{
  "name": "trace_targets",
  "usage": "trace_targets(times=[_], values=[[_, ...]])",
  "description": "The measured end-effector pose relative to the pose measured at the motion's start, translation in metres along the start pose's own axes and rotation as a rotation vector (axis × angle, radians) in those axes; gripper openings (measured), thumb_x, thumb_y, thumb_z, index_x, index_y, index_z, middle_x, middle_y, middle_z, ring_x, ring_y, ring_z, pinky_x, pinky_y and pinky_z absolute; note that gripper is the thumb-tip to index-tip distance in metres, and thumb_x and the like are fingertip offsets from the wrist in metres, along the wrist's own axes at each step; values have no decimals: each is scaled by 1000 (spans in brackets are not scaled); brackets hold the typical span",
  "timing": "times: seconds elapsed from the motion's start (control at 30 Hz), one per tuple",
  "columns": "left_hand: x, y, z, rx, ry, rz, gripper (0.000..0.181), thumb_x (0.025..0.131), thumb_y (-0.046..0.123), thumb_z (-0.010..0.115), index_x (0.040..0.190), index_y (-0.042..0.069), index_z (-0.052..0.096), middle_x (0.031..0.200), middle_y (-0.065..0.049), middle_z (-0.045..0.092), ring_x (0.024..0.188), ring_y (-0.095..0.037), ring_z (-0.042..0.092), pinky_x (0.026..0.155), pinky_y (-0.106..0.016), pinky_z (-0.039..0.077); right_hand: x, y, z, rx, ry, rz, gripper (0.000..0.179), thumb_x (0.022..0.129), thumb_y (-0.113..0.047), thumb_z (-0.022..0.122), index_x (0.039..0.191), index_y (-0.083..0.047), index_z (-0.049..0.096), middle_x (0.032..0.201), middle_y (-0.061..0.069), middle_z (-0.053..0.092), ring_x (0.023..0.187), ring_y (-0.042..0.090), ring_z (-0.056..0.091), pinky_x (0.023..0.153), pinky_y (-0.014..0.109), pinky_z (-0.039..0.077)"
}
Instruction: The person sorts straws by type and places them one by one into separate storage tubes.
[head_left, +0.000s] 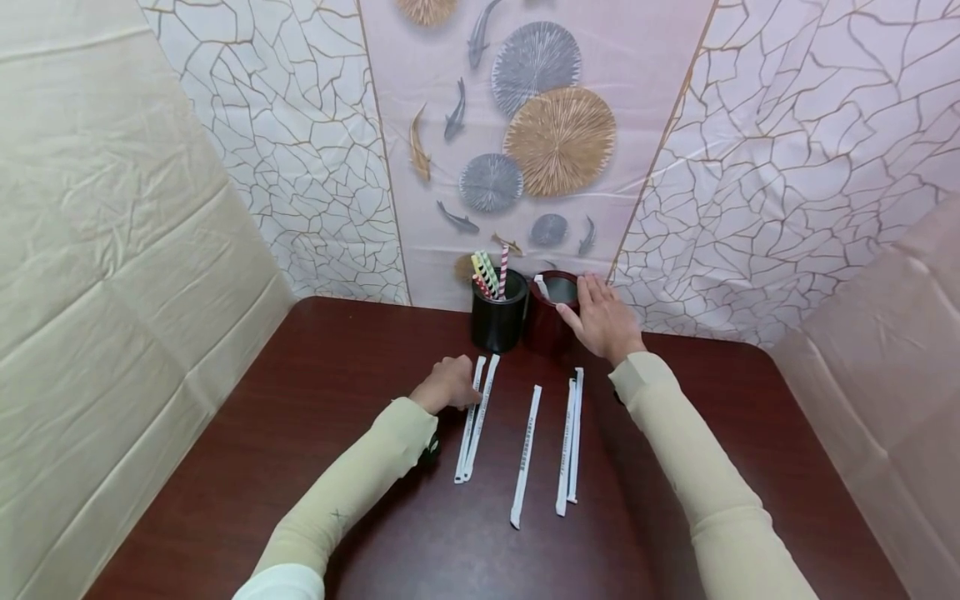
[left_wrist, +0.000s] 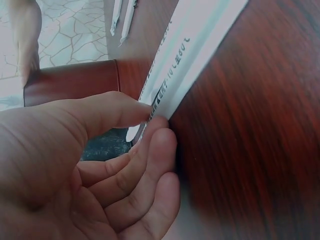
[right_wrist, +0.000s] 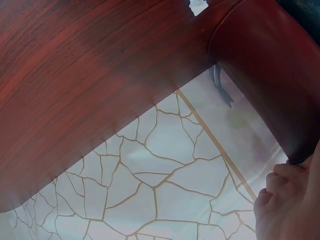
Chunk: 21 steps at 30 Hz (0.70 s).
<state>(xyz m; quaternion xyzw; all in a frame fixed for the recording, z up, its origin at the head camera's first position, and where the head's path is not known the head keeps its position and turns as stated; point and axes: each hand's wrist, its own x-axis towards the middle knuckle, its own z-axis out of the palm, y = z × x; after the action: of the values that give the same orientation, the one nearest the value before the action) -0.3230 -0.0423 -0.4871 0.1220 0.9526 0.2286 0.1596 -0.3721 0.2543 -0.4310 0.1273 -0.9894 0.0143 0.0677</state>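
Wrapped straws [head_left: 527, 454], five in all, are lying on my dark reddish-brown desk [head_left: 300, 400] between my two beige sleeves [head_left: 348, 492], each one in a white paper wrapper with tiny print on it. The single straw in the middle reaches closest to me. Next is the pair on the right [head_left: 566, 450], those two pretty much side by side and touching. Then a bit farther up there's the pair on the left [head_left: 481, 419], tilted and running close together.

My left hand [head_left: 446, 385] is at that left pair, thumb and index finger pinched narrow on a wrapper, though honestly I can't tell if they've got one straw or both.

Behind that, near the back edge, a black cup [head_left: 497, 327] holds some colorful patterned straws [head_left: 486, 275], and just beside it is a dark red cup [head_left: 546, 329] with a white wrapper end [head_left: 542, 287] poking over the rim. My right hand [head_left: 607, 321] rests on that red cup's rim, thumb spread wide from the fingers.

Farthest back is the wall covering [head_left: 322, 167], white with gold crackle lines, plus a middle panel [head_left: 561, 142] of fish and round shapes.
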Motion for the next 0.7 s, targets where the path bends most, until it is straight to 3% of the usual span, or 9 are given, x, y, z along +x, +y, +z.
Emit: trace_targets(times=[0.4, 0.7], values=[[1, -1, 0, -16, -2, 5, 26, 94, 25, 80, 77, 8, 69, 63, -4, 70, 61, -19, 70, 59, -29, 51, -1, 0, 1, 14, 5, 8, 85, 113, -58, 24, 165, 9, 17, 174, 29, 16, 164, 44, 16, 134, 55, 17], [-4, 0, -13, 0, 1, 33, 38, 95, 28, 77, 62, 11, 72, 57, 0, 69, 62, -20, 69, 68, -29, 52, 0, 1, 2, 7, 12, 7, 85, 113, -58, 25, 166, 8, 17, 175, 27, 17, 164, 43, 17, 134, 54, 17]])
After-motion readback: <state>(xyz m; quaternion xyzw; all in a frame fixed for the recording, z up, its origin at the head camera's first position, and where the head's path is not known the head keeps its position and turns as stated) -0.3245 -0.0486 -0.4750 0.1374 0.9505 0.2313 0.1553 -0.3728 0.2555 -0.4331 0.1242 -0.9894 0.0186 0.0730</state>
